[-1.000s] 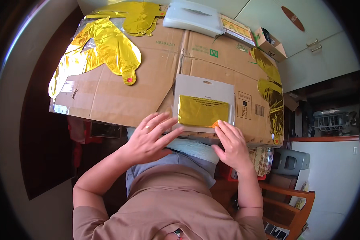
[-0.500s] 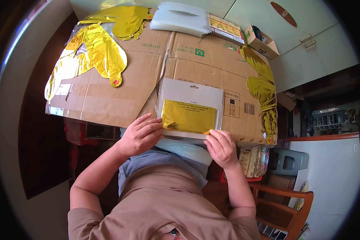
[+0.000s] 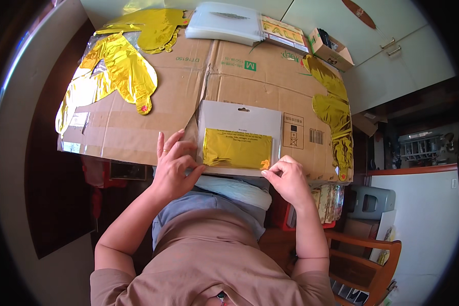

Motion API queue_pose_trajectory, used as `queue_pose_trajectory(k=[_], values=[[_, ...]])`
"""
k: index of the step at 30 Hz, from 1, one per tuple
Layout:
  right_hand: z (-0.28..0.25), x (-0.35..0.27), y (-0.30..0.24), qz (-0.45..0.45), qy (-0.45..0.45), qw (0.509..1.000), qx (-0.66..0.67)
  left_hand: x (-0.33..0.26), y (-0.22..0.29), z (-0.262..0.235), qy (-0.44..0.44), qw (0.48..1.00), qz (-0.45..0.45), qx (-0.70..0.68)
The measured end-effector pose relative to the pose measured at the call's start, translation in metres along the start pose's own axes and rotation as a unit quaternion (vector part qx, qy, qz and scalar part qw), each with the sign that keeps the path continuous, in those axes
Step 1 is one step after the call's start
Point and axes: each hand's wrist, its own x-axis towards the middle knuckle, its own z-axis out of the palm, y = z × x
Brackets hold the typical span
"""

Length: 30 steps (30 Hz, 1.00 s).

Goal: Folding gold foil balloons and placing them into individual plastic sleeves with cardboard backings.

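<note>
**Pinching a flat packet [image 3: 260, 120] by both bottom corners**

Nipping the lower left corner with the left hand [image 3: 172, 171], thumb and forefinger tips together, other fingers lifted and fanned out. Doing much the same at the lower right corner with the right hand [image 3: 290, 179], thumb along the near edge, other fingers bent in. Can't tell how tight on either side, tbh.

As for the packet, lying flat right at the near edge of the cardboard [image 3: 153, 130], just right of the middle seam. Showing white at the top with a little hanger slot [image 3: 244, 109], then a folded rectangle of gold foil [image 3: 237, 149] underneath, with a small orange bit [image 3: 265, 164] at its lower right corner.

Plenty more gold around too. Seeing a big gold shape [image 3: 132, 76] with a red spot [image 3: 144, 108] over on the left, another flat gold piece [image 3: 160, 33] behind it, and a dimmer gold strip [image 3: 334, 115] down the right side. Along the far edge, from left to right: a stack of clear sleeves [image 3: 222, 25], a flat printed pack [image 3: 285, 36] and a small open box [image 3: 334, 51] with dark stuff inside, too small to make out.
</note>
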Motion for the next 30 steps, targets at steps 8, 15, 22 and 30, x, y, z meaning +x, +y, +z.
queue_pose_trajectory(k=[8, 15, 22, 30], values=[[-0.015, 0.020, -0.016, 0.107, -0.081, 0.990, -0.033, 0.005, 0.012, -0.007, -0.043, 0.995, -0.079, 0.031], [-0.014, 0.015, -0.002, 0.106, -0.017, 0.992, -0.064, 0.005, 0.015, -0.010, -0.050, 0.992, -0.101, 0.052], [-0.013, 0.012, -0.003, 0.128, -0.025, 0.988, -0.078, 0.010, 0.037, -0.003, 0.053, 0.993, -0.004, 0.105], [-0.011, 0.011, 0.001, 0.140, -0.029, 0.985, -0.100, 0.035, 0.085, 0.079, -0.151, 0.964, 0.168, 0.141]])
